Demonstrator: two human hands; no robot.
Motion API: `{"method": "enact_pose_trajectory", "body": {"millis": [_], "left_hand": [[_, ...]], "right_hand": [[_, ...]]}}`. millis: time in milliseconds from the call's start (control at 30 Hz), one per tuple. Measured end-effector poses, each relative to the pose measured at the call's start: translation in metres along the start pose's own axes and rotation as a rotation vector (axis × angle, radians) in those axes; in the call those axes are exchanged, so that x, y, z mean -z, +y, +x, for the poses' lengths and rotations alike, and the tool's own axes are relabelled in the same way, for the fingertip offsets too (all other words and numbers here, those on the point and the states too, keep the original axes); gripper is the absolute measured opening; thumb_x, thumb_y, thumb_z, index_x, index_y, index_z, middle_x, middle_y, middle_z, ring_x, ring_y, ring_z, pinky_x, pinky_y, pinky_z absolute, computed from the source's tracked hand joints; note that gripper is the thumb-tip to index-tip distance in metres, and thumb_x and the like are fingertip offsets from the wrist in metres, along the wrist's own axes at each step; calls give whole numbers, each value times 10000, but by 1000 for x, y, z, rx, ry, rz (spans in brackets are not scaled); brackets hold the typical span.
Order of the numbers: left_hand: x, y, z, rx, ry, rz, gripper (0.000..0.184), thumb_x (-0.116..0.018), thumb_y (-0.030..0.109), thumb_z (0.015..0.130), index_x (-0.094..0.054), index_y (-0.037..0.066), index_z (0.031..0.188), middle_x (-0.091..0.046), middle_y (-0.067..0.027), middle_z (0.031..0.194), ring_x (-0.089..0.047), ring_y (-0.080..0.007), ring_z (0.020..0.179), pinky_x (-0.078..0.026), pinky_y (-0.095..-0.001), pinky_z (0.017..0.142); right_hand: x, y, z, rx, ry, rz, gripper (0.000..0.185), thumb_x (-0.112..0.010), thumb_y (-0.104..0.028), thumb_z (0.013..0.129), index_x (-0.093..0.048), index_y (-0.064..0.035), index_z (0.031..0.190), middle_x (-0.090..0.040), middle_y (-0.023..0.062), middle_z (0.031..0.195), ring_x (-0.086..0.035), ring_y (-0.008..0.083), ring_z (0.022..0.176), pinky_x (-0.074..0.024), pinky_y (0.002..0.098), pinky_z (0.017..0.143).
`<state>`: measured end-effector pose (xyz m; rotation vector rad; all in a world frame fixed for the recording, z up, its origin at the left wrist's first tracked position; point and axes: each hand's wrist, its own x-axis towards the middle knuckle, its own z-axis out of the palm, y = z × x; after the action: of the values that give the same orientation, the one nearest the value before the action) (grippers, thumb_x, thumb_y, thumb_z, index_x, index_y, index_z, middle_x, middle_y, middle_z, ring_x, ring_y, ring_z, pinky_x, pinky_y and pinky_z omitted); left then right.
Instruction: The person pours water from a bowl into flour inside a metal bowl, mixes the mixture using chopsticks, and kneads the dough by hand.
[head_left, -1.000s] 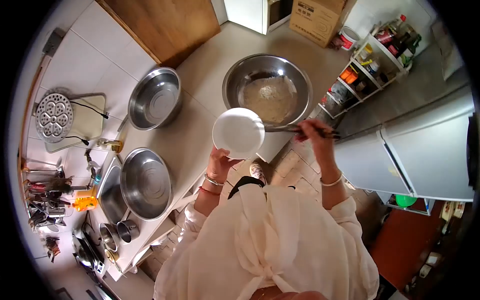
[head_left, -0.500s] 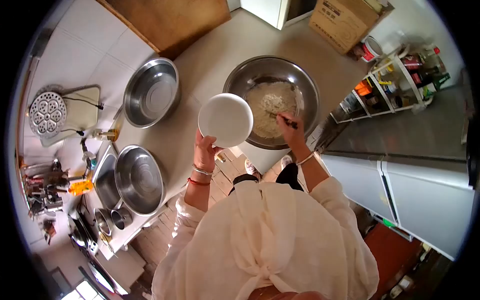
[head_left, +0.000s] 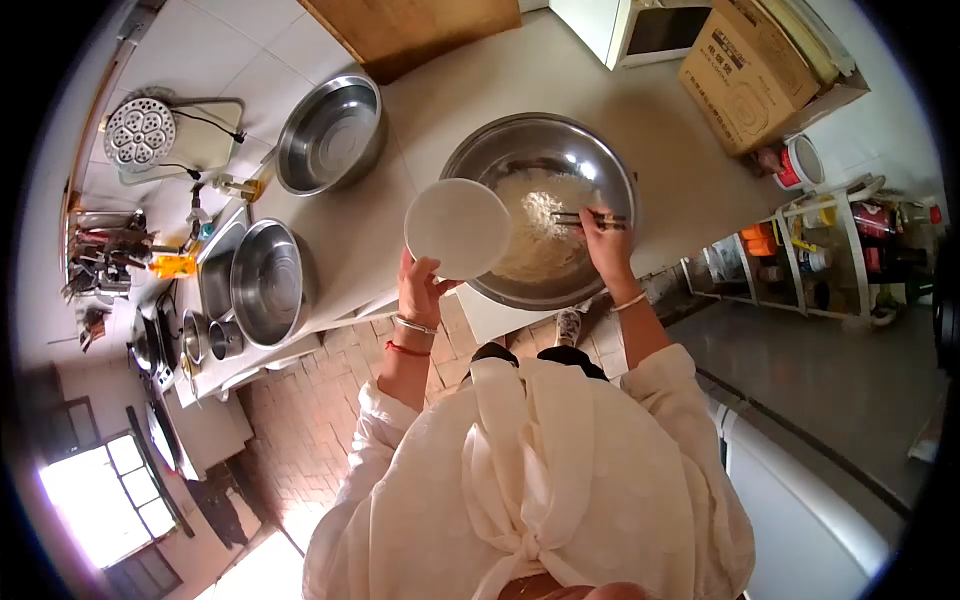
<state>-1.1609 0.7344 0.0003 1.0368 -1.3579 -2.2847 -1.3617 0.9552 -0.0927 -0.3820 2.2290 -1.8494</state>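
My left hand (head_left: 420,292) grips the rim of a white bowl (head_left: 457,230), held above the left edge of a large steel basin (head_left: 470,142). The bowl leans toward the basin. Pale flour (head_left: 545,235) covers the basin's floor, with a whiter heap near the middle. In my right hand (head_left: 607,250) is a pair of dark chopsticks (head_left: 572,219), with the fingers closed round them and the tips at the flour. I cannot make out whether anything is in the bowl.
Two more steel basins (head_left: 330,140) (head_left: 268,285) stand at the left, one beside the sink (head_left: 220,265). Small pots (head_left: 226,340) sit past them. A cardboard box (head_left: 745,75) is at the back right, and a white rack (head_left: 850,250) of bottles stands to the right.
My view has turned, so the surroundings have shifted. In my right hand the chopsticks now show more clearly, lying nearly level over the flour. The bowl stays by the basin's left edge.
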Motion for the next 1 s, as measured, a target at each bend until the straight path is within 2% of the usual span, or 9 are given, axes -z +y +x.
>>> {"method": "enact_pose_trajectory", "body": {"millis": [33,133,333,433,533,633,767,867,1000], "left_hand": [[-8,-3,-3,-16,30,-6,509,-508,133,778,-446,92,1282,-582,-98,1112,-631,-242,916,-590,-394,676],[-28,-11,-10,-55,107,-22,506,-505,130,788,-440,93,1288,-581,-108,1132,-634,-257,965,-603,-423,715],[-40,-25,-11,-90,174,-28,514,-506,115,781,-435,87,1289,-565,-121,1164,-630,-263,989,-618,-418,699],[-44,-26,-9,-118,176,-5,513,-508,112,772,-437,76,1278,-563,-121,1154,-629,-262,981,-619,-414,684],[-44,-27,-8,-152,209,63,505,-512,120,763,-445,69,1262,-563,-115,1131,-624,-253,970,-616,-407,681],[-50,-24,-6,-168,221,111,499,-519,128,757,-455,68,1248,-561,-110,1117,-616,-243,968,-611,-400,679],[-54,-19,-6,-145,220,89,531,-552,138,742,-467,93,1264,-561,-74,1111,-607,-203,957,-587,-349,660],[-55,-18,-6,-173,220,85,499,-554,134,748,-479,86,1239,-565,-79,1106,-607,-197,960,-585,-333,653],[-58,-10,-8,-201,211,150,464,-559,113,761,-490,78,1219,-584,-68,1087,-616,-171,926,-577,-302,632]], "right_hand": [[0,-8,-1,154,69,-163,124,-612,-95,909,-656,19,930,-664,124,738,-602,167,587,-479,282,559],[-21,-5,-14,369,59,41,99,-619,-59,890,-651,19,943,-657,139,780,-602,188,609,-476,286,576],[-9,-10,-30,369,-445,51,106,-619,-38,882,-649,25,962,-637,161,787,-610,190,637,-461,284,572],[22,8,-18,375,-311,18,103,-624,-33,876,-652,24,958,-632,155,768,-607,180,642,-461,276,575],[48,12,7,147,-169,14,124,-645,-21,853,-655,7,973,-636,142,781,-620,189,675,-474,274,598],[37,-6,17,457,42,-20,160,-652,0,833,-654,-12,993,-635,123,798,-619,183,694,-475,273,607],[15,-5,-7,502,-239,-154,177,-631,20,834,-644,-8,1009,-610,127,784,-606,223,659,-452,289,578],[13,-25,-27,361,-448,-37,165,-639,4,836,-646,1,1001,-617,136,795,-591,242,639,-442,297,568],[18,-17,-25,265,-580,101,117,-626,-23,878,-657,19,982,-647,109,819,-570,150,642,-442,277,579]]}}
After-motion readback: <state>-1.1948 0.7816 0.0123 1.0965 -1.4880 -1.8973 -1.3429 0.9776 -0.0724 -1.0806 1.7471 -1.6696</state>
